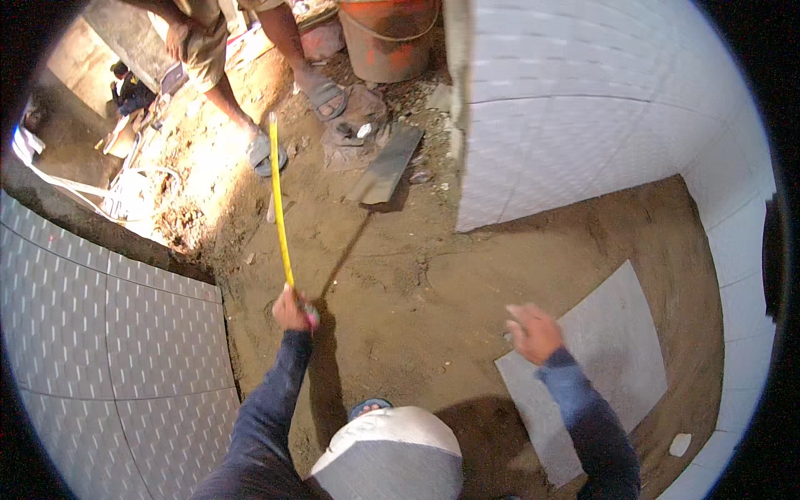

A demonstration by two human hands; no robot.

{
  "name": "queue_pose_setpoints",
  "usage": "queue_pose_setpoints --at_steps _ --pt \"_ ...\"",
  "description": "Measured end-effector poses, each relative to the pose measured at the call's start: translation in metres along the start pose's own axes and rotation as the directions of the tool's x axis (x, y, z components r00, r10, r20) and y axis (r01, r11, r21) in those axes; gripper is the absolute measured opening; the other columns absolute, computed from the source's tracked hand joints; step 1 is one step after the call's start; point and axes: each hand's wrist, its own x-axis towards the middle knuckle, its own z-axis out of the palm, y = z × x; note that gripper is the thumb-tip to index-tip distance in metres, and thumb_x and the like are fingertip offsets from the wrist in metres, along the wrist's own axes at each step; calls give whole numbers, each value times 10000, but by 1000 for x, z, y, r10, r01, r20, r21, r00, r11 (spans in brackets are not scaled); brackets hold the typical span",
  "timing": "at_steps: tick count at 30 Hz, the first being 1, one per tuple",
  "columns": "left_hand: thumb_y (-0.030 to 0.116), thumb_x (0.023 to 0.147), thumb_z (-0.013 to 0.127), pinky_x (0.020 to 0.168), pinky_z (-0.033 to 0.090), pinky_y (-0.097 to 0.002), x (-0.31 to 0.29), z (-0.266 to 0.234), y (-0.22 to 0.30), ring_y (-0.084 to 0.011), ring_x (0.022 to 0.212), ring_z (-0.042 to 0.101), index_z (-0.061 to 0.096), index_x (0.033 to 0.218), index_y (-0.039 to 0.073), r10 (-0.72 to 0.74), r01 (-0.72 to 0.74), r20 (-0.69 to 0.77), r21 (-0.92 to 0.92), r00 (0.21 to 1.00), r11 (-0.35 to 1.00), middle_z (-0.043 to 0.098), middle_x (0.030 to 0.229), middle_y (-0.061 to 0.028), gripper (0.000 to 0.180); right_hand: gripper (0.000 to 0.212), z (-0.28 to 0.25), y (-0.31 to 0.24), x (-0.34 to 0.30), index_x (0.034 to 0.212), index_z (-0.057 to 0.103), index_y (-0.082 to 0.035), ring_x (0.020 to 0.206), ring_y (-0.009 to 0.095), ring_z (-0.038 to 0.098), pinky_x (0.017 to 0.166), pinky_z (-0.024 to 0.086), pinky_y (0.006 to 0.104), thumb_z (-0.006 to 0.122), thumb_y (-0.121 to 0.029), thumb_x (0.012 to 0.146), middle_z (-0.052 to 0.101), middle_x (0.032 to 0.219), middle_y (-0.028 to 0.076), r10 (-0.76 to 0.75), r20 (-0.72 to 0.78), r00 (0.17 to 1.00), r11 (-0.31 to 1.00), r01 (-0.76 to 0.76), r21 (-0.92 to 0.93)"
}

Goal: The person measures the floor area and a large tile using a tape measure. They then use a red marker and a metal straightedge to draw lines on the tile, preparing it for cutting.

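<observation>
My left hand (pixel 292 310) is closed around a tape measure (pixel 281 208), and its yellow blade reaches out away from me over the dirt floor. A bit of the pinkish case shows beside my fingers. The blade's far end is in the air close to another person's sandalled foot. My right hand (pixel 535 333) hovers by the left edge of a large grey tile (pixel 600 350), with its fingers stretched out and slightly apart. Nothing can be seen in it. The tile lies flat on the sandy floor, partly covered by my right forearm.
A person's legs and grey sandals (pixel 327 98) stand at the far side. Near them are a dark flat slab (pixel 388 165) and an orange bucket (pixel 388 42). Tiled walls rise at left (pixel 167 333) and right (pixel 575 108). A small white piece (pixel 680 444) lies lower right.
</observation>
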Motion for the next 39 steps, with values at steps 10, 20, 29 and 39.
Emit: queue_pose_setpoints --at_steps 10,20,29,39 --pt "295 959 550 500 371 -307 121 107 -35 -114 512 492 611 650 29 10 -25 -99 -155 995 988 563 571 -27 412 292 75 -173 343 1123 652 -56 849 400 665 788 524 463 623 -189 864 676 865 222 -109 -265 958 971 159 176" --pt "187 925 556 569 458 -322 130 83 -74 -149 568 573 656 693 36 31 -31 -24 -2 999 1000 627 635 -65 294 323 158 -188 534 1198 635 -183 986 380 647 829 515 505 411 -224 969 676 1020 190 -95 163 982 827 169 -537" --pt "215 943 571 554 435 -285 127 85 -55 -102 569 546 654 687 17 -188 187 15 -217 982 958 585 594 -14 334 142 93 -197 558 904 630 -48 898 444 622 776 486 507 589 -174 851 663 918 234 -138 -475 869 984 67 -164" --pt "220 962 564 536 412 -271 131 96 -47 -98 554 532 631 682 15 -94 82 -36 -260 995 962 590 609 -20 353 278 -82 -325 555 1096 685 -61 1010 289 656 939 495 401 594 -188 866 690 1084 170 -299 -604 738 954 230 -192"
